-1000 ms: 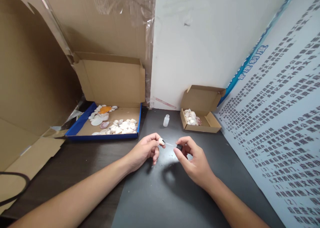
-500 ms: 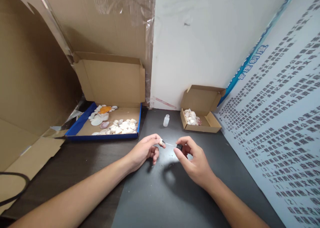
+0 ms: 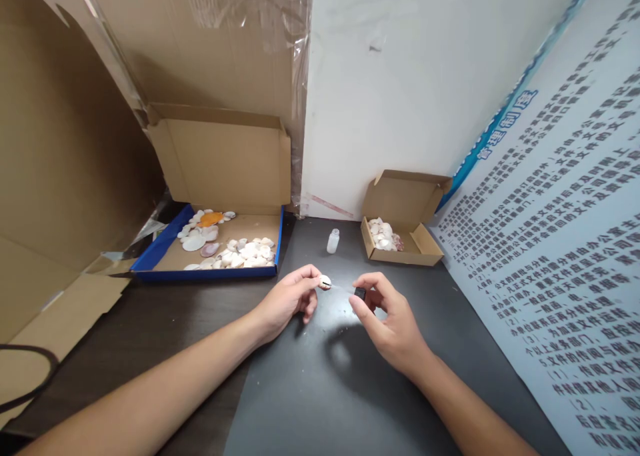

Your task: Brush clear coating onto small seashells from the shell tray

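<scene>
Between thumb and fingers, my left hand (image 3: 295,296) pinches a small pale shell (image 3: 325,282) over the dark table. My right hand (image 3: 383,313) grips a black brush cap (image 3: 359,294) from the right. A thin, pale stem runs from the cap toward the shell, and its dark tip is at the shell's face; whether it touches is too small to tell. Beyond the hands, a small bottle (image 3: 333,241) without a cap stands upright, holding something whitish.
At the left, a blue-edged open box (image 3: 205,274) holds white shells and an orange one (image 3: 211,219). A smaller cardboard box (image 3: 404,258) with shells stands at the back right. A printed board (image 3: 560,196) slants along the right side.
The shell has turned in my left fingers, so its pale face shows more. My left fingers have shifted slightly. The right hand and its cap have barely moved.
</scene>
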A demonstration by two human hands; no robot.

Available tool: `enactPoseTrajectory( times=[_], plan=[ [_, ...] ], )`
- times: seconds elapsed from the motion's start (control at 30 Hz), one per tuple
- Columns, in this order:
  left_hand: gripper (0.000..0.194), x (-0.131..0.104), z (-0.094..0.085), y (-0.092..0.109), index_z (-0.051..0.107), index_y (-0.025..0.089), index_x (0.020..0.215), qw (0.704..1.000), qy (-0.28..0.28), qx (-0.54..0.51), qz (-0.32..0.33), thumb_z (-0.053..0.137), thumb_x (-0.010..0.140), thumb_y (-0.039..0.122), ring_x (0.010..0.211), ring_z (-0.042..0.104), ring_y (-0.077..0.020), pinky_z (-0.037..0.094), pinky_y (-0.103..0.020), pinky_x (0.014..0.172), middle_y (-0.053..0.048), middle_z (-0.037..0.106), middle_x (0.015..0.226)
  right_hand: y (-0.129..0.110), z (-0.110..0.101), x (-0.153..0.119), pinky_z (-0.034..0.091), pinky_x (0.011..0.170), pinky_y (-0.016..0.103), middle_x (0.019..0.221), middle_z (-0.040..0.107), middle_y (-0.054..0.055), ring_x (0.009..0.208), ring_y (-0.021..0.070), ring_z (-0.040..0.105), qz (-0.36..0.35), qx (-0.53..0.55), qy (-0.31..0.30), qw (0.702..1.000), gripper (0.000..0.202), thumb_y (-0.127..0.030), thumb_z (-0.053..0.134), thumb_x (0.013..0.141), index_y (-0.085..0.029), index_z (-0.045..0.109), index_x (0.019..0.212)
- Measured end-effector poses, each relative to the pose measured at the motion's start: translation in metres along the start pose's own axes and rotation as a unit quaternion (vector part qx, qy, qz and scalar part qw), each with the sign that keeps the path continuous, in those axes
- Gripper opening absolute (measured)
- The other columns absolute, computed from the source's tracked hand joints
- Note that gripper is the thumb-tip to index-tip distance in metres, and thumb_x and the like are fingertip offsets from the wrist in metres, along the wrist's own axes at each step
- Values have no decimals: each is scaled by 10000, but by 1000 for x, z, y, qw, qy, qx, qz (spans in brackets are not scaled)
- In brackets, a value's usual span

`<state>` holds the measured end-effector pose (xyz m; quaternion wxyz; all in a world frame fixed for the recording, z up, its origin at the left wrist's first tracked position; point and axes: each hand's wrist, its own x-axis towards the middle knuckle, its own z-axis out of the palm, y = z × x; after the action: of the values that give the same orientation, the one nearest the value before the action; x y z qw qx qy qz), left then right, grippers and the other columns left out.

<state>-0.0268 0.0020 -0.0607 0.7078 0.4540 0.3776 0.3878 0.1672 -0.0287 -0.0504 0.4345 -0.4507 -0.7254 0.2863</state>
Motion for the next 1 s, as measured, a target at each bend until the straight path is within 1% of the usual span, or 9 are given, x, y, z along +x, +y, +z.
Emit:
enactPoseTrajectory(
  times=[0.07, 0.2, 0.43, 0.63, 0.83, 0.93, 1.0],
  plan=[
    [166, 0, 0, 0, 490, 185, 804, 1000, -2, -1, 1, 537, 845, 338, 425, 352, -77, 321, -166, 400, 62, 411, 475, 0, 0, 0, 388, 507, 219, 637, 464, -60, 523, 104, 466, -1, -4, -1, 1000, 107, -249, 537, 890, -204, 511, 984],
    [169, 0, 0, 0, 488, 181, 786, 1000, -13, -14, 0, 551, 832, 331, 433, 346, -71, 297, -173, 406, 62, 405, 505, 0, 0, 1, 405, 516, 222, 749, 514, -25, 540, 95, 492, -5, -29, 9, 1000, 121, -224, 541, 884, -204, 551, 1003],
    [154, 0, 0, 0, 484, 174, 773, 999, -16, -42, -1, 565, 822, 296, 440, 345, -60, 269, -178, 406, 59, 412, 556, 0, -1, 2, 431, 518, 222, 887, 508, 12, 596, 94, 513, -40, -21, 4, 999, 160, -123, 552, 837, -221, 604, 952],
    [128, -2, -1, 2, 489, 167, 776, 998, -11, -68, -7, 554, 832, 262, 452, 351, -50, 255, -180, 413, 49, 429, 619, 0, 0, 2, 434, 529, 225, 894, 489, 9, 587, 86, 496, -42, -22, -8, 999, 177, -84, 548, 818, -222, 604, 914],
    [121, -1, 2, 5, 499, 159, 770, 997, 8, -76, 6, 561, 823, 248, 463, 332, -42, 254, -179, 416, 44, 424, 663, 2, -2, 2, 427, 523, 230, 853, 481, 1, 577, 90, 487, -36, -41, 12, 998, 188, -73, 558, 794, -219, 616, 897],
    [131, -1, 1, 4, 496, 162, 758, 998, 13, -66, 4, 570, 813, 255, 457, 336, -42, 245, -179, 413, 46, 422, 652, 3, -1, 2, 422, 509, 226, 868, 495, 2, 566, 85, 489, -46, -19, 28, 998, 179, -91, 567, 809, -224, 606, 922],
    [139, -1, 1, 3, 495, 166, 758, 998, 10, -63, 0, 571, 814, 269, 451, 342, -45, 243, -178, 412, 49, 419, 633, 2, 0, 2, 424, 507, 224, 883, 506, 2, 560, 80, 495, -51, 1, 23, 998, 174, -102, 570, 821, -226, 597, 939]
  ],
)
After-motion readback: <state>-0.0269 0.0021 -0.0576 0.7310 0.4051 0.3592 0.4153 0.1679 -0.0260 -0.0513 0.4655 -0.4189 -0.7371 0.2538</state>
